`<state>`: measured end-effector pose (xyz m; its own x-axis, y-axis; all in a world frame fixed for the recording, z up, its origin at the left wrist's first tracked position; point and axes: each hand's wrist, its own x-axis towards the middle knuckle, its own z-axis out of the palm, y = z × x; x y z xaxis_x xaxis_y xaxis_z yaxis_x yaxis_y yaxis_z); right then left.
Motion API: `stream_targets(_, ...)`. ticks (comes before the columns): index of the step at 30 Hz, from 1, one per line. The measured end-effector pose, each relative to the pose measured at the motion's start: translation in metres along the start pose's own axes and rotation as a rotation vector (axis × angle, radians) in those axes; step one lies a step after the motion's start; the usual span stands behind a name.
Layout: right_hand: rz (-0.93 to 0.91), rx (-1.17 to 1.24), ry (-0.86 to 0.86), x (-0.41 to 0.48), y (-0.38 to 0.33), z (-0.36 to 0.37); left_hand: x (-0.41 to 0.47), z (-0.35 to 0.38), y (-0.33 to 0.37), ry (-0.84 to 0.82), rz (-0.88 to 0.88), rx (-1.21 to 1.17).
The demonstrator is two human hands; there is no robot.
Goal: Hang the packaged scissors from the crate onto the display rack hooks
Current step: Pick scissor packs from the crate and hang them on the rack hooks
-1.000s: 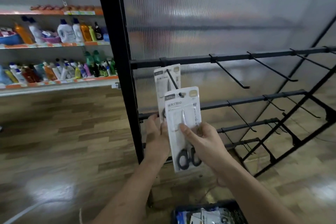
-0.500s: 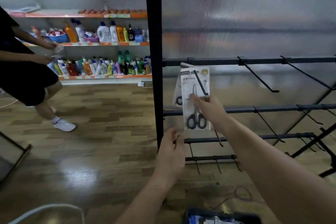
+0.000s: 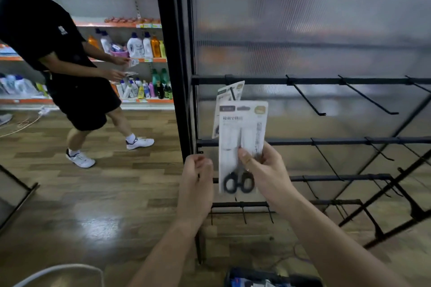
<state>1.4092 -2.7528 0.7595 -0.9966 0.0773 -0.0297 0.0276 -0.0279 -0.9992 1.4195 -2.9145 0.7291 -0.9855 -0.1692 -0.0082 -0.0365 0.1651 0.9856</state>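
The right hand (image 3: 263, 170) grips a white card pack of black-handled scissors (image 3: 241, 123) by its lower half, upright before the black metal display rack (image 3: 168, 53), just right of the rack's left post. Behind its top edge a second scissors pack (image 3: 229, 92) hangs from the rack's top bar. The left hand (image 3: 197, 177), fingers curled on nothing, hovers beside the post. Slanted black hooks (image 3: 306, 99) jut out further right. A dark crate (image 3: 268, 281) sits below the rack.

Wood floor (image 3: 105, 193), shelves (image 3: 23, 101) w/ bottles (image 3: 136, 45)
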Motion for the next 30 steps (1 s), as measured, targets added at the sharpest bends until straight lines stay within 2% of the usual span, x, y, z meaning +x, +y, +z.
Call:
stream_targets(5, -0.006, -0.015, 0.004, -0.003, -0.014, 0.0, -0.004, 0.005, 0.009, 0.032, -0.003, -0.002)
stream_targets(8, 0.031, -0.02, 0.062, -0.006, -0.01, 0.005, -0.009, 0.005, 0.002, 0.045, -0.02, -0.033)
stream_targets(11, 0.066, -0.07, 0.043, -0.002, -0.005, 0.01, -0.011, 0.0, -0.004, 0.034, -0.036, -0.04)
stream_targets(14, 0.102, -0.024, 0.077, 0.0, -0.004, 0.016, -0.01, -0.005, -0.004, 0.02, -0.025, -0.04)
stream_targets(22, 0.068, 0.056, 0.219, -0.015, 0.008, 0.028, -0.005, -0.022, -0.008, -0.103, -0.027, -0.008)
stream_targets(30, -0.002, 0.086, 0.217, -0.011, 0.004, 0.027, -0.005, -0.039, 0.001, -0.098, 0.014, -0.039)
